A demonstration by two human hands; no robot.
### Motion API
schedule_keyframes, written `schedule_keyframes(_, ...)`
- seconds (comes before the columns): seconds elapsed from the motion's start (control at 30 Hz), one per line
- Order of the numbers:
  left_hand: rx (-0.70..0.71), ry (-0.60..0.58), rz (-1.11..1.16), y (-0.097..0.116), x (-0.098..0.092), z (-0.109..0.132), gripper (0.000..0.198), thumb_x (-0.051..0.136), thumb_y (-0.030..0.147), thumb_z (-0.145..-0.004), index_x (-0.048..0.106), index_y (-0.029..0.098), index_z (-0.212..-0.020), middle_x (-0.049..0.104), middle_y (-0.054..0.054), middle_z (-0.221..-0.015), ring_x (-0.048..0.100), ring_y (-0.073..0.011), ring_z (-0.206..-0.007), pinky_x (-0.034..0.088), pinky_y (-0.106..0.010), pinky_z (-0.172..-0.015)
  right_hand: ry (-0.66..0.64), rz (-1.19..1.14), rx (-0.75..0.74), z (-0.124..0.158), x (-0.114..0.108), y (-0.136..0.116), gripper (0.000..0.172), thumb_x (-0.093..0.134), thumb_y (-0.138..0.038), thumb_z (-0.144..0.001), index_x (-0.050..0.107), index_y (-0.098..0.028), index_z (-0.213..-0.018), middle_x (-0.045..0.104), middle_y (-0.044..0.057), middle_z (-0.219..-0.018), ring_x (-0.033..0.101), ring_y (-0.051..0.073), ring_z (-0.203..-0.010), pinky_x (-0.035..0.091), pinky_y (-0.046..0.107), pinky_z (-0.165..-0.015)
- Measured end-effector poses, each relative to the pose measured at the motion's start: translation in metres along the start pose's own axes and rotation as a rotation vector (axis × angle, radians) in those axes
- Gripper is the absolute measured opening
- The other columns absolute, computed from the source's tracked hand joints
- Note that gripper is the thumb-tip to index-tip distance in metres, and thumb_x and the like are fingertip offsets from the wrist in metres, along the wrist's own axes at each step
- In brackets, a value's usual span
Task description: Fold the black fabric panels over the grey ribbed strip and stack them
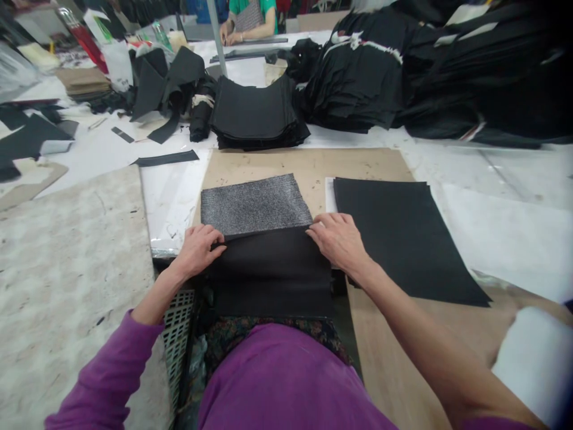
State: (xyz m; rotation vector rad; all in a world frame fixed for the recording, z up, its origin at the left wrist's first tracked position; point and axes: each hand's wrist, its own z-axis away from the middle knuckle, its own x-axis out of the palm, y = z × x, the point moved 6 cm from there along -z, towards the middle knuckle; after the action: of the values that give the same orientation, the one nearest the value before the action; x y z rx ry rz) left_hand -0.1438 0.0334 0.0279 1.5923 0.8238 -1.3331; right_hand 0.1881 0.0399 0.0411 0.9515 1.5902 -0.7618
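Observation:
A black fabric sheet point(273, 269) spans between my hands and hangs down over the table's front edge toward my lap. My left hand point(201, 248) pinches its upper left corner, and my right hand point(338, 239) has fingers closed at its upper right corner. Beneath the top edge of that sheet lies a speckled grey piece point(255, 203), flat on the brown board point(304, 161). Beside my right forearm rests a stack of flat black sheets point(403, 233), with a white edge showing at its left.
Beyond the board sits a thick pile of black cut pieces point(255, 113). Large tied black bundles point(358, 71) fill the back right. A pale padded surface point(71, 263) lies at left, above a plastic crate point(179, 328). Across the table, another person's hands point(233, 33) are visible.

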Motion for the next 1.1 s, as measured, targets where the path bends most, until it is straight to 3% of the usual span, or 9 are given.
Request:
schedule_keyframes(0.13, 0.114, -0.003, 0.121, 0.015, -0.022, 0.007, 0.01, 0.066, 0.031, -0.089, 0.064, 0.023, -0.085, 0.061, -0.005, -0.12, 0.052, -0.0265, -0.115, 0.036, -0.047, -0.101, 0.071, -0.158, -0.228, -0.031, -0.01, -0.061, 0.038, 0.052, -0.038, -0.102, 0.056, -0.017, -0.133, 0.063, 0.014, -0.131, 0.055, 0.029, -0.119, 0.035, 0.044, -0.099)
schedule_keyframes(0.23, 0.14, -0.097, 0.369, 0.017, -0.036, 0.021, 0.016, 0.064, 0.038, -0.09, 0.062, 0.022, -0.085, 0.06, -0.004, -0.132, 0.051, -0.0265, -0.126, 0.036, -0.047, -0.109, -0.053, -0.224, -0.428, -0.042, -0.003, -0.106, 0.027, 0.052, -0.038, -0.102, 0.062, -0.018, -0.117, 0.07, 0.011, -0.115, 0.062, 0.025, -0.108, 0.039, 0.038, -0.091)
schedule_keyframes(0.4, -0.11, -0.219, 0.922, -0.011, -0.021, 0.038, 0.059, 0.029, 0.066, -0.099, 0.061, 0.024, -0.125, 0.061, -0.009, -0.138, 0.055, -0.0294, -0.13, 0.042, -0.048, -0.112, -0.172, -0.381, -0.392, -0.042, -0.032, -0.113, 0.026, 0.042, -0.038, -0.106, 0.062, -0.021, -0.104, 0.073, 0.005, -0.1, 0.066, 0.018, -0.083, 0.037, 0.028, -0.065)
schedule_keyframes(0.47, -0.242, -0.17, 0.937, -0.022, -0.009, 0.038, 0.072, 0.018, 0.07, -0.099, 0.059, 0.021, -0.131, 0.065, -0.011, -0.133, 0.06, -0.0299, -0.124, 0.044, -0.049, -0.11, -0.146, -0.506, -0.271, -0.036, -0.057, -0.086, 0.026, 0.042, -0.039, -0.105, 0.062, -0.022, -0.104, 0.072, 0.004, -0.097, 0.066, 0.018, -0.083, 0.039, 0.028, -0.067)
schedule_keyframes(0.6, -0.265, -0.149, 0.69, -0.018, 0.003, 0.03, 0.058, 0.042, 0.066, -0.096, 0.058, 0.024, -0.134, 0.067, -0.007, -0.13, 0.062, -0.0278, -0.12, 0.048, -0.044, -0.106, 0.026, -0.714, 0.184, -0.002, -0.087, 0.026, 0.028, 0.048, -0.045, -0.102, 0.064, -0.023, -0.096, 0.068, 0.0, -0.085, 0.062, 0.017, -0.08, 0.042, 0.027, -0.072)
schedule_keyframes(0.7, -0.229, -0.11, 0.539, -0.006, 0.002, 0.025, 0.053, 0.052, 0.061, -0.093, 0.056, 0.026, -0.133, 0.068, -0.006, -0.128, 0.065, -0.0259, -0.112, 0.051, -0.04, -0.099, 0.203, -0.68, 0.524, 0.049, -0.082, 0.13, 0.031, 0.053, -0.052, -0.097, 0.063, -0.023, -0.091, 0.063, 0.0, -0.078, 0.056, 0.017, -0.072, 0.04, 0.03, -0.068)
schedule_keyframes(0.83, -0.191, -0.045, 0.244, 0.012, -0.004, 0.016, 0.043, 0.049, 0.053, -0.097, 0.058, 0.025, -0.127, 0.071, -0.006, -0.112, 0.067, -0.0249, -0.099, 0.052, -0.039, -0.09, 0.215, -0.519, 0.85, 0.127, -0.045, 0.24, 0.033, 0.053, -0.057, -0.092, 0.061, -0.025, -0.084, 0.057, 0.0, -0.067, 0.051, 0.02, -0.063, 0.038, 0.036, -0.062)
schedule_keyframes(0.97, -0.071, 0.048, 0.089, 0.055, -0.01, -0.01, 0.032, 0.043, 0.045, -0.102, 0.062, 0.024, -0.117, 0.067, -0.006, -0.1, 0.064, -0.0236, -0.097, 0.051, -0.037, -0.087, 0.186, -0.387, 0.935, 0.176, -0.004, 0.299, 0.037, 0.048, -0.06, -0.092, 0.058, -0.027, -0.081, 0.056, 0.003, -0.067, 0.054, 0.027, -0.066, 0.037, 0.041, -0.064)
schedule_keyframes(1.1, 0.12, 0.137, 0.272, 0.117, 0.003, -0.051, 0.023, 0.047, 0.037, -0.102, 0.064, 0.024, -0.111, 0.062, -0.005, -0.107, 0.058, -0.0209, -0.105, 0.049, -0.036, -0.095, 0.161, -0.24, 0.882, 0.193, 0.025, 0.314, 0.035, 0.046, -0.058, -0.092, 0.057, -0.027, -0.081, 0.049, 0.004, -0.065, 0.055, 0.031, -0.066, 0.037, 0.045, -0.065)
